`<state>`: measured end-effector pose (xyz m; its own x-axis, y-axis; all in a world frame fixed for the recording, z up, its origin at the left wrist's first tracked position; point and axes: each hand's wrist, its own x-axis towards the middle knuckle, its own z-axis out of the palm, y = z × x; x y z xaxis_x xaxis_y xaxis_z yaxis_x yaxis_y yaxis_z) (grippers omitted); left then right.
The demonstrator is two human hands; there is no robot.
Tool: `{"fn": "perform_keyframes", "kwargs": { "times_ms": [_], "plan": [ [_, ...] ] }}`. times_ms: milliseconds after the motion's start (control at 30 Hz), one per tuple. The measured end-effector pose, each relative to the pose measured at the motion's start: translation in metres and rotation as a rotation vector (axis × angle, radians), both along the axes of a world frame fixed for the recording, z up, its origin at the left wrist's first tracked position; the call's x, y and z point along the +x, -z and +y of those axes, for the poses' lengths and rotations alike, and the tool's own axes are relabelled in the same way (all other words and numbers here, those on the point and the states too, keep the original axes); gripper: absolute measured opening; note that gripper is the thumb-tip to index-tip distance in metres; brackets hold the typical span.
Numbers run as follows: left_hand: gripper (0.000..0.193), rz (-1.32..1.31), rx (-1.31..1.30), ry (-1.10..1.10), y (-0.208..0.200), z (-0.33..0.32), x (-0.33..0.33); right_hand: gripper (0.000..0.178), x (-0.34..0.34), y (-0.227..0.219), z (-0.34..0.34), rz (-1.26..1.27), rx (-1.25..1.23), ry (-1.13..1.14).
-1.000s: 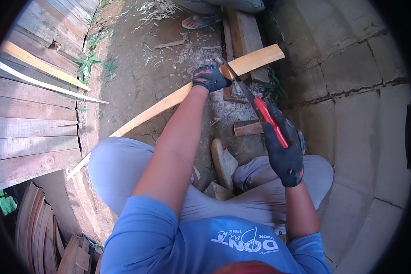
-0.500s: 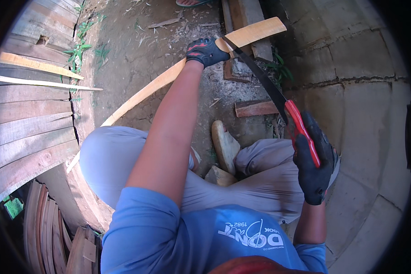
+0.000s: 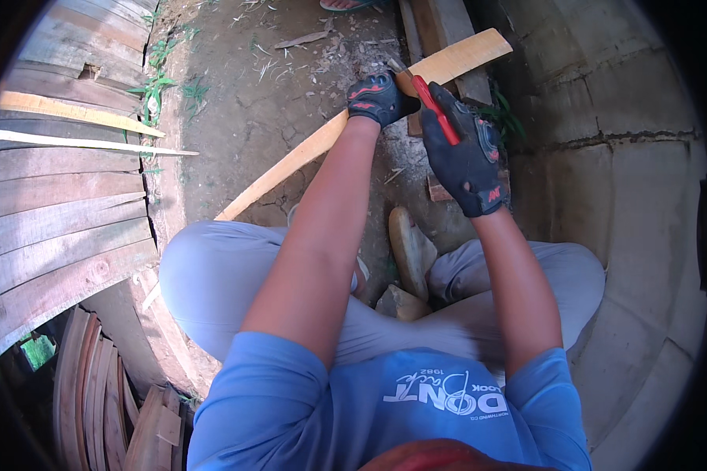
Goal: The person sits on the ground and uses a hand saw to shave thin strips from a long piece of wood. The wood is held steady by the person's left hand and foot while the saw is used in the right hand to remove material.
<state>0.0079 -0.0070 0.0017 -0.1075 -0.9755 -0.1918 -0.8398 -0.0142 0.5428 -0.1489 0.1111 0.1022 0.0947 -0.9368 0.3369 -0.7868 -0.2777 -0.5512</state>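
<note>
A long, pale wooden board [image 3: 467, 59] runs slantwise from beside my left knee to the far right, its far part resting across timber beams. My left hand [image 3: 379, 99], in a black and red glove, is closed around the board. In my right hand [image 3: 465, 153], gloved alike, is the red handle [image 3: 437, 111] of a hand saw, gripped close to the board and just right of my left hand. Only a short piece of the saw's dark blade [image 3: 401, 69] shows at the board; the rest is hidden.
Timber beams [image 3: 446, 20] and sawdust lie under the board's far part. A stone [image 3: 401, 304] sits between my crossed legs. Plank walling [image 3: 55, 188] stands left, curved boards [image 3: 90, 392] at lower left, concrete slabs [image 3: 640, 188] right. Another person's foot [image 3: 346, 4] shows at the top.
My right hand has pushed the saw forward and left, so its handle is now close to the board and the long blade no longer shows. My left hand still holds the board.
</note>
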Motion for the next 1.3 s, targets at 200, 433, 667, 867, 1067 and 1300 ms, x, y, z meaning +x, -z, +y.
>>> {"fn": "perform_keyframes", "kwargs": {
  "times_ms": [200,433,667,867,1067,1300],
  "plan": [
    [0.061,-0.042,-0.077,-0.014,0.008,0.000,0.008,0.041,0.015,0.010,-0.032,-0.027,0.005,0.018],
    [0.062,-0.035,-0.007,-0.004,0.017,0.002,0.001,0.047,0.026,0.005,-0.103,0.086,0.213,0.006],
    [0.066,-0.106,-0.087,0.094,0.022,0.003,0.000,0.045,0.050,0.030,-0.124,0.097,0.259,0.081],
    [0.067,-0.116,-0.079,-0.007,0.016,0.009,-0.003,0.046,0.033,0.058,-0.128,-0.046,0.128,-0.006],
    [0.038,-0.009,-0.190,-0.246,0.019,0.025,-0.019,0.048,0.028,0.057,-0.116,-0.128,0.173,-0.089],
    [0.042,-0.028,-0.114,-0.181,0.016,0.020,-0.004,0.043,-0.023,0.044,-0.051,-0.377,0.229,-0.058]
  ]
}}
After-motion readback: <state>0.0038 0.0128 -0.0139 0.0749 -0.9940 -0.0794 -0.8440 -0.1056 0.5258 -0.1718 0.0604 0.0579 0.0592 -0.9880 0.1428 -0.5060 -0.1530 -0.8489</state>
